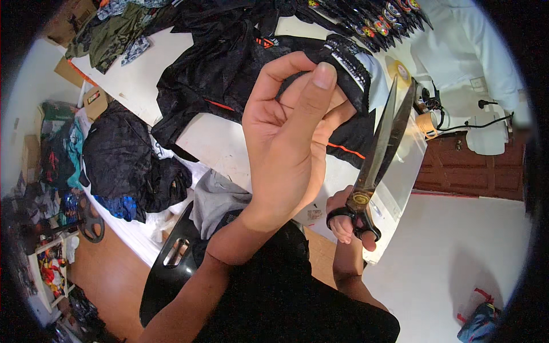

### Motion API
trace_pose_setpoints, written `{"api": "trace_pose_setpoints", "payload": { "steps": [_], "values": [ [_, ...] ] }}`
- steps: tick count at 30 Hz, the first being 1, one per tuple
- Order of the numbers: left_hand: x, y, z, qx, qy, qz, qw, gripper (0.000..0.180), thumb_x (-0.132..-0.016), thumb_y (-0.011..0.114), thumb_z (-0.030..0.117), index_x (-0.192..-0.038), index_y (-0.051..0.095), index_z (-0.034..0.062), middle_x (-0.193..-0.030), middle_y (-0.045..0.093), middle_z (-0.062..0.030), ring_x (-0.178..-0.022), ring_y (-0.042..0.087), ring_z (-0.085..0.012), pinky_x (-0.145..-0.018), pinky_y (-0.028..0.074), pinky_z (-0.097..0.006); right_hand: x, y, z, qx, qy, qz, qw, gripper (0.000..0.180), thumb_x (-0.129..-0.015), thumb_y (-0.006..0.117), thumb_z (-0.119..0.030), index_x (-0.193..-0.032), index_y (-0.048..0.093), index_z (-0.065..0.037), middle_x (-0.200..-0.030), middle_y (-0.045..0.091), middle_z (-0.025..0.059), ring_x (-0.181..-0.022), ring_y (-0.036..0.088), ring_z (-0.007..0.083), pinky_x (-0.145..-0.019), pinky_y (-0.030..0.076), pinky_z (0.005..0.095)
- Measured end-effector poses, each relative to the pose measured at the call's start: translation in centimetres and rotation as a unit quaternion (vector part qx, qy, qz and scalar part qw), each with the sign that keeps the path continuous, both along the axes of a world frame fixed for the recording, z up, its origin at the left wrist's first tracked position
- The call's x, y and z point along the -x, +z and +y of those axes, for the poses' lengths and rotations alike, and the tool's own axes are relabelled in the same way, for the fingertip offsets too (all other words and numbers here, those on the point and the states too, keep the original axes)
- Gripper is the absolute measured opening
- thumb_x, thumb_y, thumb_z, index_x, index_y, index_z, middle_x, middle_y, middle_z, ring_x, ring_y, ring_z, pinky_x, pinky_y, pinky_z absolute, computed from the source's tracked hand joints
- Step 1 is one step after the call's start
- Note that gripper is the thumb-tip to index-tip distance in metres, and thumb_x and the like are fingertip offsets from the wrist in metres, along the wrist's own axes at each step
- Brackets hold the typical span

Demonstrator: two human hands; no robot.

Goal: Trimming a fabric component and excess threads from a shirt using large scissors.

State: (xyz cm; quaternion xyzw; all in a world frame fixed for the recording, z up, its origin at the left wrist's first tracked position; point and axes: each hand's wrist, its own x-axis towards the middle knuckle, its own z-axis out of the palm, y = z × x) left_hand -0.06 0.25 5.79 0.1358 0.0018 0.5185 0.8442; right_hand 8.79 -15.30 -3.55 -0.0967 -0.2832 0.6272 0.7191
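Raised over the table, my left hand (291, 126) pinches the edge of a black garment between thumb and fingers. A dark ribbed band with a white strip (350, 67) shows just past my fingertips. The rest of the black garment (211, 80), with orange piping, spreads over the white table behind my hand. Lower and to the right, my right hand (343, 220) grips a large pair of scissors (377, 154) by the black handles. Their long blades point up and away, slightly parted, to the right of the garment and not touching the pinched edge.
A yellow tape roll (400, 73) and a tan tape roll (426, 124) are at the table's right. Several dark pieces with colourful round labels (380, 26) lie at the far right. Dark clothes (126, 160) are heaped left, beyond a black chair (157, 280).
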Motion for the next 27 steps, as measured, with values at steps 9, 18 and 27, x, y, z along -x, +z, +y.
{"api": "trace_pose_setpoints", "payload": {
  "steps": [9, 18, 27],
  "values": [
    [0.4, -0.3, 0.1, -0.033, -0.048, -0.046, 0.997, 0.019, -0.091, 0.053, 0.007, -0.109, 0.049, 0.0048, -0.088, 0.059, -0.0049, -0.08, 0.055, -0.0127, -0.073, 0.048, -0.03, 0.1, -1.0, -0.8, 0.018, -0.014, -0.005, 1.0, 0.047, -0.057, 0.088, -0.019, -0.057, 0.046, 0.003, -0.046, 0.049, 0.0076, -0.037, 0.053, 0.0191, -0.037, 0.049, 0.025],
    [0.7, 0.3, -0.1, -0.005, -0.044, -0.013, 0.999, 0.02, -0.089, 0.057, 0.004, -0.106, 0.048, 0.0043, -0.074, 0.056, -0.0002, -0.066, 0.049, -0.0077, -0.067, 0.047, -0.028, 0.2, -0.8, -0.4, -0.002, -0.039, -0.034, 0.999, 0.043, -0.06, 0.086, -0.015, -0.059, 0.047, 0.003, -0.05, 0.051, 0.0075, -0.038, 0.054, 0.0185, -0.037, 0.049, 0.0245],
    [0.5, 0.4, 0.0, 0.016, -0.042, -0.017, 0.999, 0.017, -0.089, 0.055, 0.002, -0.106, 0.049, 0.0034, -0.077, 0.059, -0.0023, -0.068, 0.052, -0.009, -0.069, 0.049, -0.031, -0.1, 0.1, 0.2, -0.051, 0.044, 0.007, 0.998, 0.045, -0.061, 0.086, -0.018, -0.053, 0.045, 0.001, -0.045, 0.05, 0.0075, -0.036, 0.051, 0.0179, -0.037, 0.05, 0.024]
  ]
}}
